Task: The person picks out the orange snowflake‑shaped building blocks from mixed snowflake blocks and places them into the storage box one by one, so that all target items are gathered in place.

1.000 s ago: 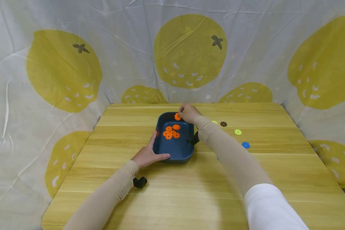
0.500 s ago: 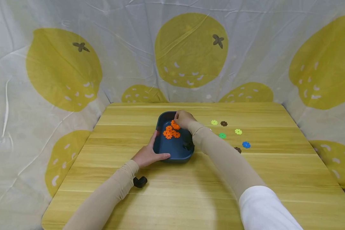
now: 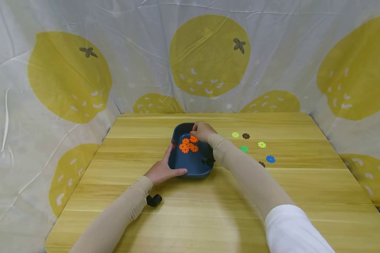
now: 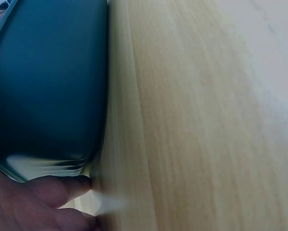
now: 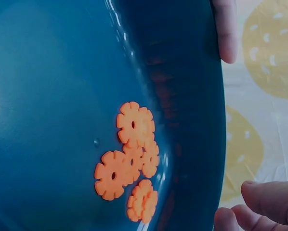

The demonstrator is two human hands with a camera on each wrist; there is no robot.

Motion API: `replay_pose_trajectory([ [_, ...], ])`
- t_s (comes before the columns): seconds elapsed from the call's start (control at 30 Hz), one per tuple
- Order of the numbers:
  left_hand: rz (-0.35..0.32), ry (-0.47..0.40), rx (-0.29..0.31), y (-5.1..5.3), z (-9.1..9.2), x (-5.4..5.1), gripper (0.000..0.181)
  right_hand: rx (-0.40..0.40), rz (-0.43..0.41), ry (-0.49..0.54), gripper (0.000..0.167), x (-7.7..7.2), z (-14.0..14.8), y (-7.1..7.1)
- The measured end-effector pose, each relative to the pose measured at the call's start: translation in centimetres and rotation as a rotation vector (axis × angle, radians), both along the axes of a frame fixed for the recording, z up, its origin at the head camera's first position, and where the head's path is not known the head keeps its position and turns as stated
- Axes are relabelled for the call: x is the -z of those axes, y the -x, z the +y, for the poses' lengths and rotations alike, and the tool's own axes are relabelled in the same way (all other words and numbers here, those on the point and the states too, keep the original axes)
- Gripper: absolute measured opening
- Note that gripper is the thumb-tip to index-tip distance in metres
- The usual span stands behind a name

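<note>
A deep, dark blue rectangular tray (image 3: pixel 190 163) stands on the wooden table. My left hand (image 3: pixel 162 171) holds its near left corner, thumb on the near rim and fingers along the left side. In the left wrist view, fingers (image 4: pixel 57 195) press below the tray's outer wall. Several orange flower-shaped discs (image 3: pixel 186 146) lie in a cluster on the tray floor; some overlap. Over the far part of the tray, my right hand (image 3: pixel 203 131) hangs just above the discs. The right wrist view shows that hand (image 5: pixel 264 209) with thumb and fingers apart and nothing between them.
Loose discs lie on the table (image 3: pixel 291 196) to the right: lime (image 3: pixel 261 144), green (image 3: pixel 244 149), blue (image 3: pixel 270 159) and brown (image 3: pixel 246 136). The right forearm partly covers another brown disc (image 3: pixel 262 164). A lemon-print cloth (image 3: pixel 209 56) hangs behind the table.
My right hand has moved down and slightly left from the tray's far edge, carrying an orange disc, and has let it go onto the cluster. The left hand stays in place.
</note>
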State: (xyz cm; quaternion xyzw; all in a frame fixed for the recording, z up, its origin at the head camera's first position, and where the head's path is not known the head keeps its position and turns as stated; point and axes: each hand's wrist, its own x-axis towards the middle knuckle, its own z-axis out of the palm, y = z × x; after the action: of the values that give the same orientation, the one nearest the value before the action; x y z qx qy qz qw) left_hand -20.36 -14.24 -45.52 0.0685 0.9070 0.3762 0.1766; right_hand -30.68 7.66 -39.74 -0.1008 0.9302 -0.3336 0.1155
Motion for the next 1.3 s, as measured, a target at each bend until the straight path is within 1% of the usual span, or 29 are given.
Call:
replay_pose_trajectory([
  [0.23,0.000,-0.003,-0.002,0.0,0.0,0.0,0.124,-0.006,0.000,0.010,0.020,-1.0,0.7,-0.4],
  [0.43,-0.007,-0.005,-0.008,0.1,0.1,0.0,0.124,0.000,0.013,0.016,0.020,-1.6,2.2,-0.5],
  [0.63,-0.016,-0.004,-0.005,0.2,0.2,0.1,0.124,0.005,-0.009,0.026,0.022,-1.9,4.1,-0.8],
  [0.8,-0.015,-0.001,-0.006,0.1,0.0,0.0,0.124,0.004,-0.022,0.035,0.025,-2.0,6.4,-1.3],
  [0.9,-0.003,0.004,-0.004,0.1,-0.1,-0.1,0.125,0.027,-0.034,0.039,0.026,-1.6,8.2,-1.6],
  [1.0,0.002,0.007,-0.002,0.2,-0.2,0.0,0.125,0.053,-0.042,0.033,0.027,-1.0,9.9,-1.9],
  [1.13,0.001,0.014,-0.004,0.2,-0.2,0.1,0.125,0.075,-0.070,0.019,0.026,0.3,12.0,-2.6],
  [1.3,0.003,0.010,0.000,0.1,-0.1,0.2,0.124,0.104,-0.118,-0.025,0.027,2.2,14.4,-4.0],
])
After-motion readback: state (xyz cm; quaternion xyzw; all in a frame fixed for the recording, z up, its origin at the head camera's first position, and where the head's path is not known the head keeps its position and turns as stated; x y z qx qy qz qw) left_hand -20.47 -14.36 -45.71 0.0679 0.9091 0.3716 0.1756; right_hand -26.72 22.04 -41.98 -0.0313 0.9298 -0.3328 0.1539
